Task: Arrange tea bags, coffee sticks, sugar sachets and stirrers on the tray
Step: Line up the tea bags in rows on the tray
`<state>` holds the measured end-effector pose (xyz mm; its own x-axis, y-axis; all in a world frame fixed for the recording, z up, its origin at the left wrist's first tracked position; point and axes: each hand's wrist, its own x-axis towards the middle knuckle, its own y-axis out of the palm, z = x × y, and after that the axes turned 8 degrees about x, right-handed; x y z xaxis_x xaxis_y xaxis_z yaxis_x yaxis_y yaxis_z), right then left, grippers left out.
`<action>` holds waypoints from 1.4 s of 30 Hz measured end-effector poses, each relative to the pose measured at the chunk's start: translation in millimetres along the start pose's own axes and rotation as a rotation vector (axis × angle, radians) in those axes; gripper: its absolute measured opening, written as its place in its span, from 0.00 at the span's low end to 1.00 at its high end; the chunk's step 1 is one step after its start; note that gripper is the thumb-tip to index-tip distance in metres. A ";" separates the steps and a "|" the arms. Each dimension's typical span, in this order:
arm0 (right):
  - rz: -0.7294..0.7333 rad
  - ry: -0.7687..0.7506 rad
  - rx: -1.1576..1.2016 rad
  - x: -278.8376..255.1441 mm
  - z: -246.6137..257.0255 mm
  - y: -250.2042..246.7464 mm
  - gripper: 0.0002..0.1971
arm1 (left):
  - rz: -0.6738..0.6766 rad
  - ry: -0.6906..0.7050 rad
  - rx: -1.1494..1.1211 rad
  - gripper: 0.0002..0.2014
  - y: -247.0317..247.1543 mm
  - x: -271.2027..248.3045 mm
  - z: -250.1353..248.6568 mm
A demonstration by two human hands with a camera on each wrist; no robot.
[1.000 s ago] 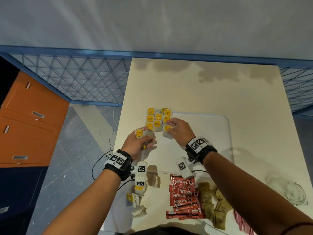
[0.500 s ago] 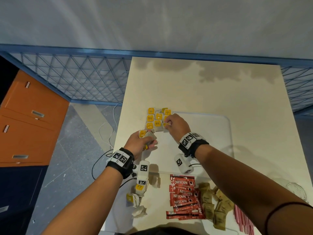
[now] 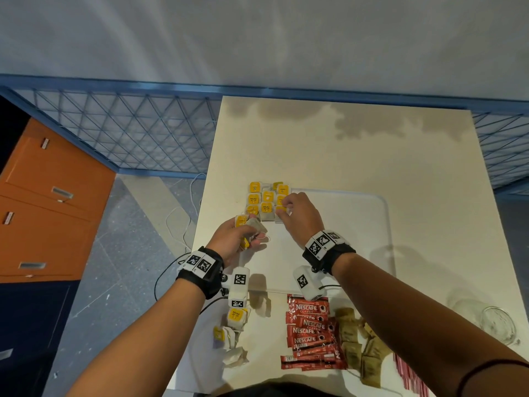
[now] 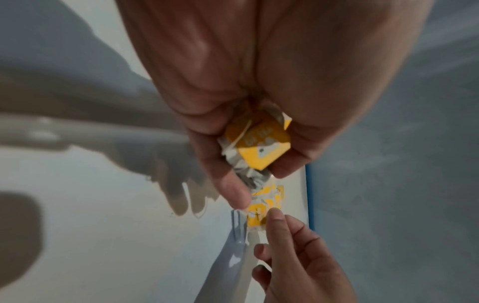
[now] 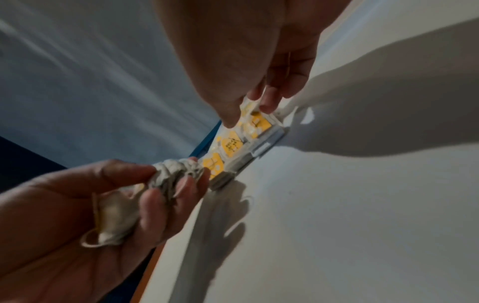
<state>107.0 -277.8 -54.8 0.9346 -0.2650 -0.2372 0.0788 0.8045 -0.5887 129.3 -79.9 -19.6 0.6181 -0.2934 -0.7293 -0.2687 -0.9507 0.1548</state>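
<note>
Several tea bags with yellow tags (image 3: 261,200) lie in rows at the far left corner of the white tray (image 3: 349,224). My right hand (image 3: 284,210) is at the right end of the nearest row and pinches a tea bag (image 5: 256,121) between thumb and fingertips there. My left hand (image 3: 250,229) hovers at the tray's left edge and grips a crumpled bunch of tea bags (image 4: 259,141), their strings hanging out. Red coffee sticks (image 3: 312,330), brown sugar sachets (image 3: 357,348) and red stirrers (image 3: 409,376) lie on the table in front of the tray.
More loose tea bags (image 3: 233,333) lie near the table's front left corner. A glass (image 3: 498,325) stands at the right edge. The table's left edge drops to the floor, with an orange cabinet (image 3: 48,202) and a blue mesh fence beyond.
My right hand has moved forward with a tea bag to the rows at the tray's far left corner. The left hand has stayed put with its bunch.
</note>
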 end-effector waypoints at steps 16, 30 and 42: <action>0.184 -0.121 0.360 -77.2 39.0 -4.2 0.12 | 0.203 0.016 -0.224 0.17 6.2 -30.2 9.4; 0.114 0.042 0.410 -90.4 36.3 -5.5 0.06 | 0.212 -0.022 -0.370 0.24 15.1 -39.0 26.7; 0.103 0.187 0.735 -87.7 32.4 -15.2 0.06 | 0.177 0.086 0.009 0.12 8.0 -29.9 34.4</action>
<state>35.1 -249.6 -0.1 0.8806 -0.2024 -0.4284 0.2659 0.9595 0.0933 83.3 -75.3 -19.4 0.6218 -0.4636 -0.6312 -0.3848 -0.8828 0.2694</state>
